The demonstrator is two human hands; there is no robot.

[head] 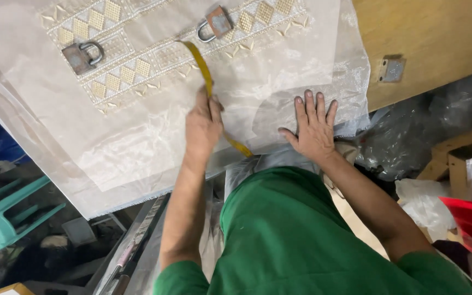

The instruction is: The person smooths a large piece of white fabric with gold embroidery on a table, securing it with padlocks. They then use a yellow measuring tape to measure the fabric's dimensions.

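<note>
Green shirt fabric [296, 235] fills the bottom of the view, closest to the camera, with both bare forearms reaching forward from it onto a worktable. Beyond the shirt, the left hand [203, 124] is clenched around a yellow measuring tape [206, 74], pinching it against a sheet of sheer cream fabric [137, 147]; one end of the tape trails back past the wrist towards the table's near edge, and the rest runs forward and curves away over the cloth. Just beside it, the right hand [313, 128] lies flat and released, fingers spread, palm pressing the same sheer fabric down near its front right corner, holding nothing. The fabric covers most of the table and hangs a little over the near edge. Farther on, a band of gold and white geometric embroidery [132, 60] crosses the cloth, and the tape's far end reaches onto it. Two rusty padlocks rest on that band as weights: one padlock [80, 56] to the left, another padlock [217, 23] farther back near the tape's tip. To the right, bare wooden tabletop [438, 33] shows, with a small metal hinge plate [393, 69] near its edge. A turquoise plastic stool [6, 213] stands low at the left, and crumpled clear plastic [411, 142] lies at the right.
</note>
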